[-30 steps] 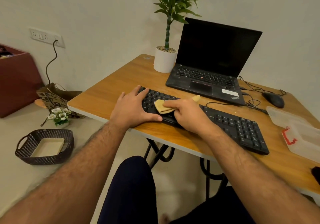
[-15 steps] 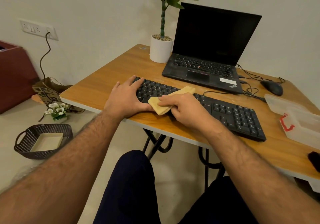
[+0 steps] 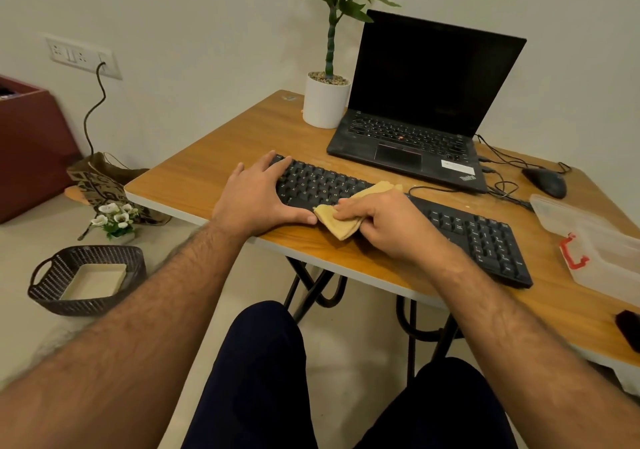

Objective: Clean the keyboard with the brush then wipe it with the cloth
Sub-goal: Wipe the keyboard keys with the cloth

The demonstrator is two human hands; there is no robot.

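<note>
A black keyboard [image 3: 485,237] lies slantwise along the near edge of the wooden table [image 3: 214,174]. My left hand [image 3: 258,199] grips its left end, fingers over the top rows and thumb along the front edge. My right hand [image 3: 388,223] presses a folded tan cloth [image 3: 337,221] on the keyboard's front edge near the middle; the cloth hangs over onto the table. No brush is in sight.
An open black laptop [image 3: 415,129] and a white potted plant [image 3: 325,102] stand behind the keyboard. A mouse [image 3: 545,181] with cables lies far right, beside a clear plastic box [image 3: 595,240]. On the floor to the left sit a woven basket [image 3: 86,278] and small flowers [image 3: 116,221].
My right hand has dragged the cloth from the upper key rows toward me, down to the keyboard's front edge. The left hand has kept its hold on the left end.
</note>
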